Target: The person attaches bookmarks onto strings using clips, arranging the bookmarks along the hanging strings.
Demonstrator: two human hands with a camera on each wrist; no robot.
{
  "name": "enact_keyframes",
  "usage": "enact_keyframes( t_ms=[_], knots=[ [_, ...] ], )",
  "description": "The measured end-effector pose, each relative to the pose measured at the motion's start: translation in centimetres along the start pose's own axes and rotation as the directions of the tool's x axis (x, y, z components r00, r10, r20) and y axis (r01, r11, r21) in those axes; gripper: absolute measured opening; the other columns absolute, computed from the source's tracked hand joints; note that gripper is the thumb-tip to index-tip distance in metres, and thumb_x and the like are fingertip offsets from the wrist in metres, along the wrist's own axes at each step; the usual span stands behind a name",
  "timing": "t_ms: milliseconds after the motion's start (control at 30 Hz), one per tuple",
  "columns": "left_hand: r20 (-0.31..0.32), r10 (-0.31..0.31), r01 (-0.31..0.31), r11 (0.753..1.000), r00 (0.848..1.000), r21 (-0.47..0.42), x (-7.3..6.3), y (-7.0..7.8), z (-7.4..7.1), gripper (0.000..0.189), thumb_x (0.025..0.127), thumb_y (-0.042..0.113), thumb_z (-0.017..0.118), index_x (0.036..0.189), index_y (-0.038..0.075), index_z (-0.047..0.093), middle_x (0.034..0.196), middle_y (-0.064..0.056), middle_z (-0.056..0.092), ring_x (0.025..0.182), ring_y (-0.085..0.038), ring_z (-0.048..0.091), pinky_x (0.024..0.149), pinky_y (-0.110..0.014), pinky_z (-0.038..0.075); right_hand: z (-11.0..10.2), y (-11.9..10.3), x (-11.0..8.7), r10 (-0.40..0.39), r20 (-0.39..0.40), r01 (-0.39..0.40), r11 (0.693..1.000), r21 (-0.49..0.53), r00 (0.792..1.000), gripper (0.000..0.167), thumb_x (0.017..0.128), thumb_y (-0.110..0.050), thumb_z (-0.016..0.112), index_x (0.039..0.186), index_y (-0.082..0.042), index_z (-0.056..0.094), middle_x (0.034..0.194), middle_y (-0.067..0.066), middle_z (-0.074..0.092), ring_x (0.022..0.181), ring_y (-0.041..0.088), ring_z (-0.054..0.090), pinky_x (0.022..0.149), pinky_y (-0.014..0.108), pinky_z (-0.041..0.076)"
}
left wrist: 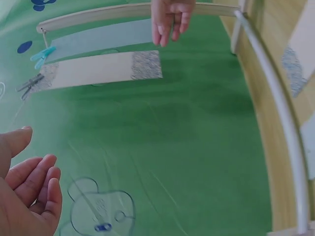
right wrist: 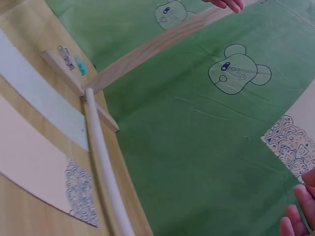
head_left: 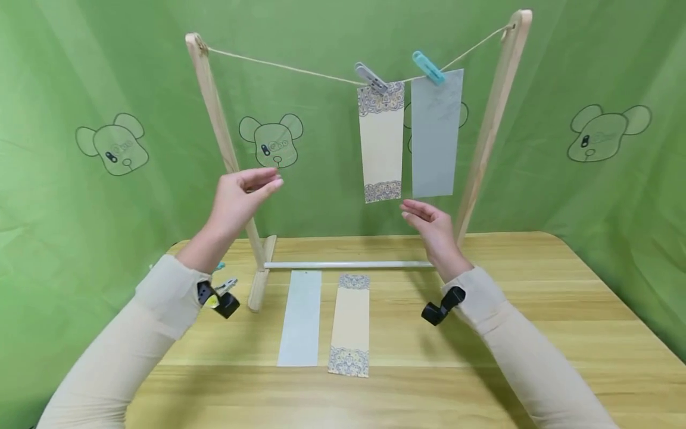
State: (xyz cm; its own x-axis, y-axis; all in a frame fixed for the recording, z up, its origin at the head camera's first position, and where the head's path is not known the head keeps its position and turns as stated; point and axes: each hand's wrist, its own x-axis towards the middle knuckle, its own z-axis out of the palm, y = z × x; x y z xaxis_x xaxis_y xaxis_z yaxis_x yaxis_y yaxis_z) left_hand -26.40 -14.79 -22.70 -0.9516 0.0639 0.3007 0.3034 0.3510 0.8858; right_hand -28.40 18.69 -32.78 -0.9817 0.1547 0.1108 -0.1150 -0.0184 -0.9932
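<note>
My left hand [head_left: 240, 199] is raised beside the left wooden post, fingers loosely bent and nothing between them. Lower on the other side, my right hand [head_left: 434, 232] holds nothing, its fingertips just below the hanging cards; whether they touch one, I cannot tell. A cream card with patterned ends [head_left: 382, 143] hangs from the string [head_left: 284, 64] by a grey clothespin [head_left: 371, 77]. To its right, a turquoise clothespin [head_left: 429, 67] holds a plain grey-blue card [head_left: 436, 137]. On the table lie a pale blue card [head_left: 300, 322] and another patterned cream card [head_left: 350, 319].
The string runs between a left post [head_left: 217, 113] and a right post [head_left: 495, 113], with a white rod [head_left: 348, 264] low between them. By the left foot lie a grey clothespin [right wrist: 66, 57] and a turquoise clothespin [right wrist: 80, 65]. A green curtain [head_left: 332, 36] surrounds the wooden table [head_left: 536, 339].
</note>
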Motion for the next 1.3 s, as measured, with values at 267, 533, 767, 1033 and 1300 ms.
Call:
enact_keyframes(
  t_ms=[267, 533, 767, 1033, 1300],
  knots=[
    [-0.027, -0.046, 0.047, 0.999, 0.999, 0.021, -2.4, -2.9, -2.2, 0.048, 0.087, 0.037, 0.067, 0.126, 0.01, 0.059, 0.123, -0.007, 0.063, 0.101, -0.006, 0.06, 0.091, -0.02, 0.048, -0.1, 1.7, -1.7, 0.04, 0.074, -0.035, 0.997, -0.07, 0.996, 0.039, 0.091, -0.008, 0.062, 0.128, -0.002, 0.053, 0.129, 0.013, 0.057, 0.104, 0.006, 0.06, 0.099, 0.024, 0.044],
    [-0.053, -0.14, 0.143, 0.989, 0.989, 0.039, -4.4, -7.4, -4.2, 0.054, 0.088, 0.042, 0.064, 0.129, 0.008, 0.056, 0.122, -0.003, 0.063, 0.101, -0.001, 0.056, 0.099, -0.027, 0.044, 0.4, 4.0, -4.1, 0.022, 0.094, -0.011, 0.993, -0.12, 0.995, 0.036, 0.091, -0.002, 0.059, 0.126, 0.005, 0.053, 0.128, 0.02, 0.056, 0.097, 0.002, 0.061, 0.089, 0.014, 0.047],
    [-0.107, -0.189, 0.185, 0.982, 0.976, -0.044, -5.3, -11.3, -5.0, 0.055, 0.088, 0.035, 0.066, 0.128, 0.0, 0.054, 0.095, 0.025, 0.063, 0.092, 0.007, 0.059, 0.085, -0.009, 0.046, 0.5, 5.9, -5.9, 0.071, 0.118, -0.054, 0.989, -0.14, 0.99, 0.038, 0.09, -0.005, 0.061, 0.126, 0.005, 0.053, 0.127, 0.02, 0.057, 0.095, 0.0, 0.059, 0.088, 0.013, 0.047],
    [-0.128, -0.27, 0.263, 0.962, 0.954, -0.071, -6.4, -15.3, -5.6, 0.055, 0.089, 0.031, 0.066, 0.129, -0.003, 0.052, 0.089, 0.028, 0.062, 0.087, 0.011, 0.058, 0.083, -0.007, 0.046, 1.2, 7.8, -8.2, 0.147, 0.115, -0.132, 0.982, -0.134, 0.982, 0.037, 0.088, 0.0, 0.06, 0.125, 0.006, 0.054, 0.126, 0.023, 0.056, 0.093, 0.005, 0.061, 0.085, 0.019, 0.051],
    [-0.161, -0.411, 0.405, 0.912, 0.897, -0.074, -7.7, -18.1, -6.1, 0.057, 0.087, 0.036, 0.067, 0.131, 0.003, 0.052, 0.09, 0.028, 0.062, 0.085, 0.011, 0.057, 0.081, -0.008, 0.046, 2.3, 8.5, -10.1, 0.171, 0.11, -0.148, 0.971, -0.189, 0.979, 0.038, 0.086, -0.002, 0.063, 0.123, 0.006, 0.055, 0.124, 0.022, 0.057, 0.105, 0.023, 0.058, 0.086, 0.018, 0.05]
  ],
)
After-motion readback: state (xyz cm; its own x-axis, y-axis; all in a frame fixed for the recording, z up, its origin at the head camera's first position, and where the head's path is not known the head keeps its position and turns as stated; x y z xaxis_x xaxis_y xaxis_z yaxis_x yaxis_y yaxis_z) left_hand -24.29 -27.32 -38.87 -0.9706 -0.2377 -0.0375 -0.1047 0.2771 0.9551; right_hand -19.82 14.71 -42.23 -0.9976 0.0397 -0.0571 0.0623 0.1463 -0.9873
